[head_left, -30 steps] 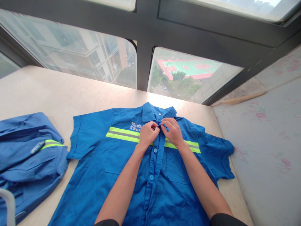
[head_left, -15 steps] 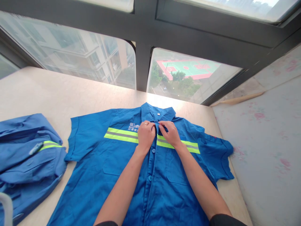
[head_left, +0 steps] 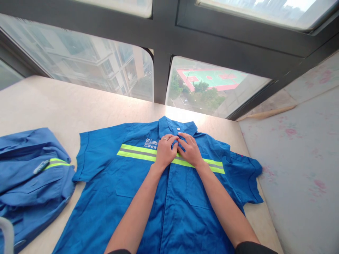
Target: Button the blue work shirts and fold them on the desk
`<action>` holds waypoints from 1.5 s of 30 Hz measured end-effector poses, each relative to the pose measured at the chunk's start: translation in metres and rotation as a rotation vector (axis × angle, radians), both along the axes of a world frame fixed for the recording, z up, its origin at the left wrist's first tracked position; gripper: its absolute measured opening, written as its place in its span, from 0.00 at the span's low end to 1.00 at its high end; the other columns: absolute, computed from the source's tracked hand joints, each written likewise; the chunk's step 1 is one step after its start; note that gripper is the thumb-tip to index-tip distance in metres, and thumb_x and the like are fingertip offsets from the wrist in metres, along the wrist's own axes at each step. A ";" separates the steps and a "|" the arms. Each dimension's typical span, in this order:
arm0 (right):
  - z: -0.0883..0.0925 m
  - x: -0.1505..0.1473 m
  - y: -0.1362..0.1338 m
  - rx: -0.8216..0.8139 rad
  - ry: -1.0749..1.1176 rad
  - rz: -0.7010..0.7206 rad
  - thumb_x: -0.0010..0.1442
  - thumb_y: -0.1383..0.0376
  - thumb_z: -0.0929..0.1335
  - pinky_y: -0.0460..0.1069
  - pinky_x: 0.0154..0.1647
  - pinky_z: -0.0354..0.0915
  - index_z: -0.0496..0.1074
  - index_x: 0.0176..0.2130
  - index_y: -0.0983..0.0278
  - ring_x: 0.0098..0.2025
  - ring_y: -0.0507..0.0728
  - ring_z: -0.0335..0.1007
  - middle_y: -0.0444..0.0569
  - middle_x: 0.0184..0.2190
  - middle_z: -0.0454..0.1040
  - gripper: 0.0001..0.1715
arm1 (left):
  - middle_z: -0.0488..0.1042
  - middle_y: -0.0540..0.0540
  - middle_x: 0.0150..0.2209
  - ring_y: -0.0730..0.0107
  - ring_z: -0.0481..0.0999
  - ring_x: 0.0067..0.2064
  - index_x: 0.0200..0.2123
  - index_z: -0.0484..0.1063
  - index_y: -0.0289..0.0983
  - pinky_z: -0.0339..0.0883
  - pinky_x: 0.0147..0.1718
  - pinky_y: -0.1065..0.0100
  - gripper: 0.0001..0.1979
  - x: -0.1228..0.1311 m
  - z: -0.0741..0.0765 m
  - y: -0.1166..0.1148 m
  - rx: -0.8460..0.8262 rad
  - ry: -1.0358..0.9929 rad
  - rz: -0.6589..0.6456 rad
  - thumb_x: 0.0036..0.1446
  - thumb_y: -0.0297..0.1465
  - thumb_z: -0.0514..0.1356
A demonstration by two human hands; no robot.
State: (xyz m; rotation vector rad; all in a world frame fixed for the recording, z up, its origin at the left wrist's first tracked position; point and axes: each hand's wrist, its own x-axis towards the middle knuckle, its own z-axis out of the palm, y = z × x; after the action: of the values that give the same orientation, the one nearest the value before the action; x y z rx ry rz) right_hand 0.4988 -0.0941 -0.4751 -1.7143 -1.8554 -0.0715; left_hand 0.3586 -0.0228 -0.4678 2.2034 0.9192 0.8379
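Observation:
A blue short-sleeved work shirt (head_left: 127, 187) with a yellow and grey reflective stripe lies flat, front up, on a beige stone ledge (head_left: 53, 109). Its collar points toward the window. My left hand (head_left: 164, 151) and my right hand (head_left: 188, 150) meet at the top of the button placket just below the collar. Both hands have their fingers curled and pinched on the placket fabric. A ring shows on my left hand. The button under my fingers is hidden.
A second blue garment (head_left: 29, 183) with a reflective stripe lies crumpled at the left. A dark-framed window (head_left: 161, 70) runs along the far edge. A floral pale mattress (head_left: 299, 165) adjoins the ledge on the right. A white curved object (head_left: 7, 229) shows at the bottom left.
My hands have moved slightly up the placket toward the collar and come closer together. The lower placket now lies closed, and its buttons are no longer visible.

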 end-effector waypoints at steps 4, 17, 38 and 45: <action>-0.001 0.001 -0.001 0.064 0.000 -0.037 0.67 0.64 0.62 0.62 0.62 0.60 0.70 0.56 0.60 0.62 0.64 0.61 0.58 0.60 0.67 0.20 | 0.72 0.40 0.53 0.58 0.70 0.55 0.52 0.73 0.38 0.64 0.55 0.58 0.17 -0.001 -0.002 0.000 0.061 0.057 0.047 0.61 0.26 0.54; -0.010 0.000 0.008 -0.231 -0.165 -0.394 0.70 0.58 0.58 0.63 0.67 0.47 0.60 0.64 0.73 0.70 0.67 0.45 0.65 0.69 0.52 0.31 | 0.53 0.34 0.69 0.51 0.50 0.70 0.65 0.59 0.31 0.42 0.67 0.47 0.31 0.001 -0.005 -0.012 0.321 0.548 -0.098 0.68 0.44 0.44; -0.021 0.033 0.005 -0.396 -0.177 -0.553 0.67 0.41 0.50 0.64 0.68 0.42 0.48 0.69 0.75 0.70 0.68 0.44 0.65 0.69 0.51 0.49 | 0.56 0.37 0.68 0.52 0.52 0.70 0.66 0.59 0.37 0.44 0.67 0.48 0.32 0.004 -0.012 -0.012 0.362 0.500 -0.017 0.66 0.49 0.45; -0.019 0.102 -0.034 -0.450 -0.199 -0.585 0.69 0.45 0.49 0.63 0.68 0.45 0.54 0.67 0.73 0.70 0.67 0.45 0.64 0.68 0.53 0.43 | 0.55 0.36 0.69 0.51 0.51 0.70 0.67 0.56 0.35 0.43 0.67 0.48 0.34 0.005 -0.015 -0.009 0.359 0.530 -0.030 0.66 0.48 0.44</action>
State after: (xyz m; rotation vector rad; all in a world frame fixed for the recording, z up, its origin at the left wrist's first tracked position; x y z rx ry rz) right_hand 0.6011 -0.1276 -0.4941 -2.6090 -1.5106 -0.0616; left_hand 0.3636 -0.0322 -0.4824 2.8227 1.0308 0.4253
